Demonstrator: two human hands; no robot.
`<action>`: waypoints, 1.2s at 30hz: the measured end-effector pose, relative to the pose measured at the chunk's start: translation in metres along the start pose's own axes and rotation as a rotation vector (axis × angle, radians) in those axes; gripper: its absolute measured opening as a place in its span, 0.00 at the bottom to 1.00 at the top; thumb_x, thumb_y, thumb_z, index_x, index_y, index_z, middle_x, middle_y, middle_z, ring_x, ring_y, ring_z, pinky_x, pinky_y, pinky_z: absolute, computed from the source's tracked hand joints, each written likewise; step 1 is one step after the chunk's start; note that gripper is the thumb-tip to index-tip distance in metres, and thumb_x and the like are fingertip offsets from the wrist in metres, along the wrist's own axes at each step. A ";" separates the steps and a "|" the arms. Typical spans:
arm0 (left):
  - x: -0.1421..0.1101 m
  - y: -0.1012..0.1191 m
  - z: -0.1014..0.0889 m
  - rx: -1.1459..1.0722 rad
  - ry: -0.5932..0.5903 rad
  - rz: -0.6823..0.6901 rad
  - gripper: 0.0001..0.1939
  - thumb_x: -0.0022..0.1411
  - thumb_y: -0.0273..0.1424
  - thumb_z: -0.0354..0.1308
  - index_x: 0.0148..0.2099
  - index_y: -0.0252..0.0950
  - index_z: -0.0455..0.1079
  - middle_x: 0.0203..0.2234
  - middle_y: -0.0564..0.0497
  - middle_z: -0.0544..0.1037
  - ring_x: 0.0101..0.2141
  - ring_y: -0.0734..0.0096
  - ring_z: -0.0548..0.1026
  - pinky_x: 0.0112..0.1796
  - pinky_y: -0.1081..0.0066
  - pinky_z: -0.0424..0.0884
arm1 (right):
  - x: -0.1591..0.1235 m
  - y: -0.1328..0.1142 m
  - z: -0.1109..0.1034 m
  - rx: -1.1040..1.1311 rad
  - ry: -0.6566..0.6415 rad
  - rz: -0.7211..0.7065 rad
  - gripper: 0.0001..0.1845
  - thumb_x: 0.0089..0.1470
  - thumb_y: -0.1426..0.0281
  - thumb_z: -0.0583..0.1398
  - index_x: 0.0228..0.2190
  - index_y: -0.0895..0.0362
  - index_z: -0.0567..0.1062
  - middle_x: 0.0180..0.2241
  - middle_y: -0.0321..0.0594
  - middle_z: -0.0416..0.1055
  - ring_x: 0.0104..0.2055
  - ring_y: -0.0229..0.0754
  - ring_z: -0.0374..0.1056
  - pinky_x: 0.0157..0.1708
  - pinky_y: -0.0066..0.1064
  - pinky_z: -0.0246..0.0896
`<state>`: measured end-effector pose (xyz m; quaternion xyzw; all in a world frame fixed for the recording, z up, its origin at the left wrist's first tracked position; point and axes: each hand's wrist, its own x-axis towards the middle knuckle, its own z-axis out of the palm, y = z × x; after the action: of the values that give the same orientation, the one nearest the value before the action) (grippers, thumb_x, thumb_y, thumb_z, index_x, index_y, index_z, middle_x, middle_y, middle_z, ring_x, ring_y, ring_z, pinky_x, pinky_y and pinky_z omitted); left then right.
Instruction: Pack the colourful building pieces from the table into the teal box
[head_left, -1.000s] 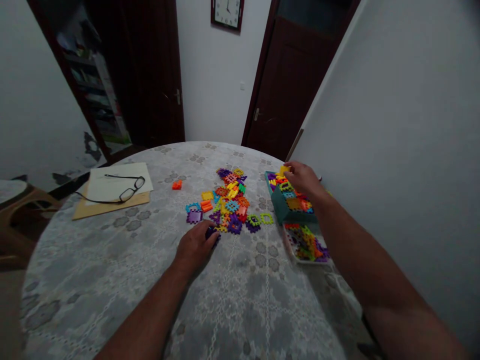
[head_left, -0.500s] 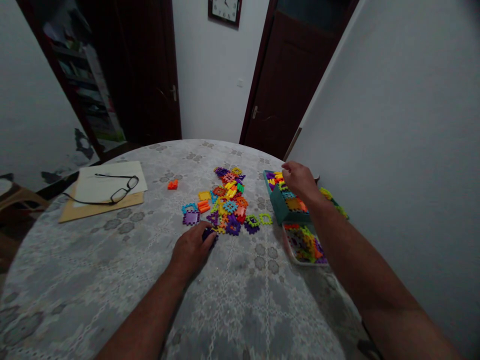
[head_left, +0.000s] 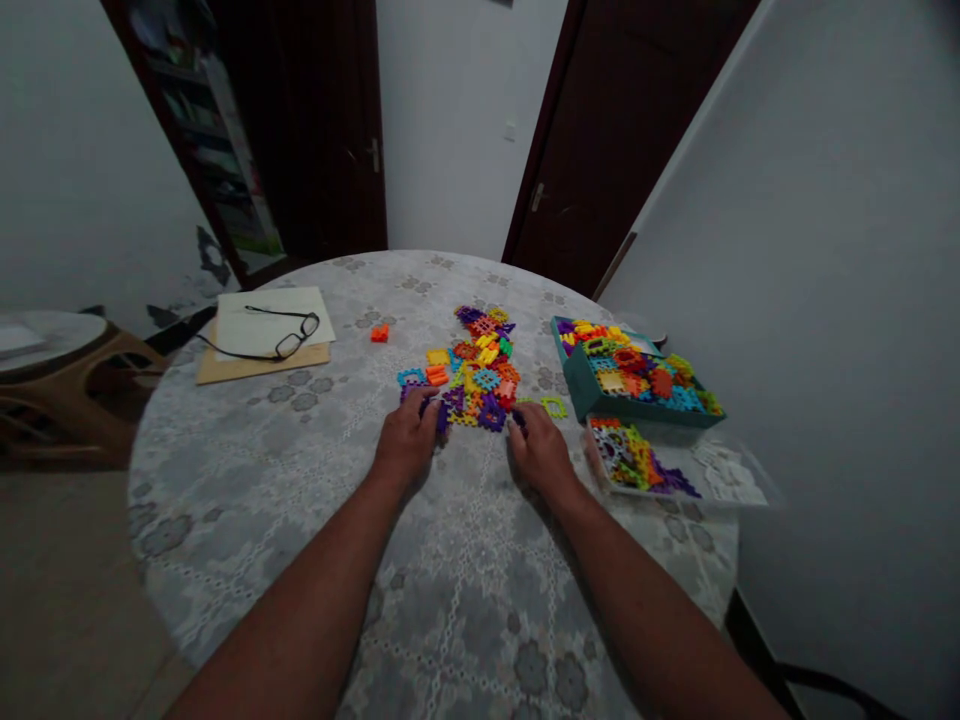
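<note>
A pile of coloured plastic interlocking pieces (head_left: 476, 375) lies on the round table (head_left: 420, 560) under a lace cloth. My left hand (head_left: 405, 445) rests at the pile's near edge, fingers curled on a purple piece (head_left: 442, 410). My right hand (head_left: 536, 455) sits beside it, fingers curled over a dark piece at the pile's near right edge. A teal box (head_left: 600, 395) full of pieces stands to the right. In front of it lies a clear lid (head_left: 675, 465) holding more pieces.
Glasses (head_left: 289, 335) lie on papers (head_left: 251, 350) at the table's far left. A lone orange piece (head_left: 379, 333) sits apart behind the pile. A wooden chair (head_left: 67, 385) stands left of the table. A grey wall runs close on the right; dark doors stand behind.
My right hand left the teal box and came down to the pile's near edge beside my left hand. The view tilted down and shifted.
</note>
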<state>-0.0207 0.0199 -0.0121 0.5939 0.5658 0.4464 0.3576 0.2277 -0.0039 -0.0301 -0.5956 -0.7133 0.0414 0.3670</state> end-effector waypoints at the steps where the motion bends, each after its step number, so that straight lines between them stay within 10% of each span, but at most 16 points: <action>1: 0.001 0.000 0.000 -0.042 0.003 -0.026 0.22 0.75 0.44 0.54 0.64 0.43 0.74 0.35 0.50 0.83 0.27 0.65 0.82 0.28 0.70 0.75 | -0.001 0.002 0.004 -0.015 -0.003 -0.034 0.22 0.66 0.71 0.57 0.59 0.59 0.77 0.58 0.55 0.76 0.63 0.54 0.71 0.66 0.48 0.66; 8: 0.011 0.001 -0.002 -0.426 0.085 -0.197 0.25 0.66 0.34 0.59 0.64 0.42 0.71 0.48 0.45 0.78 0.38 0.66 0.84 0.31 0.69 0.84 | 0.000 -0.001 0.012 -0.150 -0.132 -0.125 0.24 0.68 0.67 0.62 0.63 0.56 0.76 0.64 0.53 0.73 0.65 0.57 0.69 0.67 0.52 0.64; 17: 0.007 -0.003 0.009 -0.453 -0.113 -0.180 0.35 0.55 0.26 0.61 0.66 0.41 0.71 0.48 0.45 0.80 0.36 0.67 0.85 0.37 0.68 0.84 | -0.006 -0.015 0.004 -0.270 -0.231 -0.119 0.12 0.68 0.73 0.59 0.48 0.55 0.81 0.51 0.51 0.77 0.53 0.52 0.73 0.56 0.40 0.72; 30: -0.003 0.021 0.013 -0.484 -0.128 -0.319 0.29 0.54 0.22 0.59 0.60 0.39 0.76 0.55 0.40 0.78 0.42 0.62 0.85 0.41 0.64 0.86 | -0.011 -0.018 -0.009 0.058 -0.095 -0.107 0.26 0.66 0.64 0.65 0.63 0.54 0.74 0.59 0.53 0.75 0.62 0.53 0.73 0.62 0.45 0.72; 36: -0.012 0.026 0.020 -0.586 -0.335 -0.336 0.25 0.56 0.27 0.66 0.57 0.37 0.76 0.56 0.40 0.81 0.52 0.54 0.82 0.45 0.63 0.85 | -0.013 -0.034 -0.010 0.163 -0.109 -0.224 0.28 0.68 0.64 0.63 0.66 0.52 0.70 0.63 0.51 0.74 0.65 0.52 0.70 0.63 0.47 0.72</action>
<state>0.0073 0.0064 0.0038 0.4302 0.4372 0.4211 0.6682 0.2054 -0.0287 -0.0121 -0.4775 -0.7884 0.0903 0.3771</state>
